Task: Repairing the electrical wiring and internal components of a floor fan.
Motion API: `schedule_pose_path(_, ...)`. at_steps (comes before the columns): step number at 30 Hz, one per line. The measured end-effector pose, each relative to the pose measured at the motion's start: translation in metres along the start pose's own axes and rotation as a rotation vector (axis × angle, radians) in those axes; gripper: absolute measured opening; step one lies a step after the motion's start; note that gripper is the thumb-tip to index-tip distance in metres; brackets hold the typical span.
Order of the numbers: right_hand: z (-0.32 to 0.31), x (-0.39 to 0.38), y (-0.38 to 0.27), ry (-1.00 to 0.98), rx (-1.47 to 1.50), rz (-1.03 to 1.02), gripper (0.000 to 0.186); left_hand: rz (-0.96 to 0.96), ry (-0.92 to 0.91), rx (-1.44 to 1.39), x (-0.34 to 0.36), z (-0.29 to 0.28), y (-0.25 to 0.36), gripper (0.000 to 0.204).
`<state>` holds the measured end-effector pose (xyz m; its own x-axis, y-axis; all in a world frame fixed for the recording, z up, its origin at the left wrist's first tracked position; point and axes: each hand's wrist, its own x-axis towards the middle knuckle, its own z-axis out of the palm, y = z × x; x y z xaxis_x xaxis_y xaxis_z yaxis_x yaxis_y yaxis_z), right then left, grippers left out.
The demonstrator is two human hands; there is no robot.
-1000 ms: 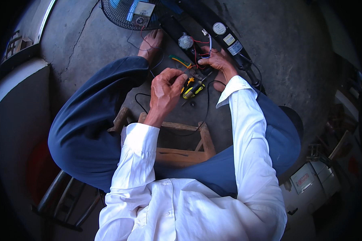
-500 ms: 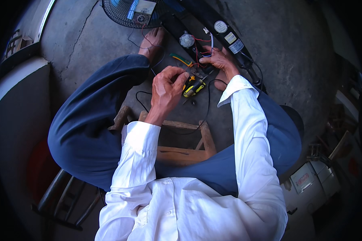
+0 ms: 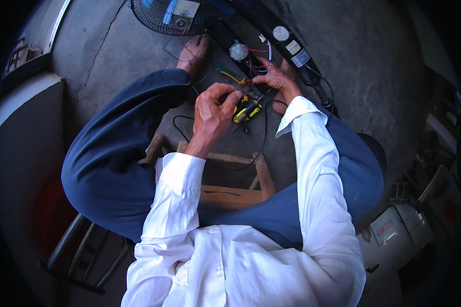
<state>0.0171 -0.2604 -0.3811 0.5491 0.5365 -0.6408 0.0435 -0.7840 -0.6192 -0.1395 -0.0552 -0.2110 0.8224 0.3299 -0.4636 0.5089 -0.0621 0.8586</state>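
Note:
My left hand (image 3: 213,110) is closed in a pinch above the floor, and a thin dark test lead from the meter (image 3: 180,23) runs to it; its tip is hidden. Further right, my right hand (image 3: 277,78) pinches thin red wires by the lower end of a black housing (image 3: 221,31). That housing carries a round, clear-looking part (image 3: 238,51). Below the wires lie screwdrivers with black and yellow handles (image 3: 247,110), between my hands. Green and orange-handled pliers (image 3: 230,75) rest just beyond them.
A long black fan body (image 3: 266,23) with labels lies at the upper right. The meter rests on a round fan grille (image 3: 151,18). A black cable (image 3: 265,128) crosses the floor. Near my legs stands a low wooden stool (image 3: 230,197); white boxes (image 3: 389,227) are at lower right.
My right hand has shifted slightly, its wrist and sleeve moving a little to the left. My left hand stays almost still.

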Motion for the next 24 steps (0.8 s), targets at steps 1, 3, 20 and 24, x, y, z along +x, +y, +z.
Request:
schedule_pose_path(1, 0.004, 0.001, -0.016, -0.037, 0.064, 0.007, 0.094, -0.010, 0.013, 0.014, -0.001, -0.006, -0.002, 0.019)
schedule_pose_path(3, 0.002, -0.002, -0.024, -0.063, 0.119, 0.030, 0.096, -0.001, 0.016, 0.042, -0.001, -0.008, 0.002, 0.018)
schedule_pose_path(20, -0.004, -0.002, -0.023, -0.082, 0.206, -0.004, 0.097, -0.007, 0.007, 0.030, 0.000, -0.005, -0.002, 0.018)
schedule_pose_path(24, -0.008, -0.007, -0.030, -0.047, 0.105, 0.072, 0.096, -0.018, 0.011, 0.033, -0.001, -0.003, -0.001, 0.019)
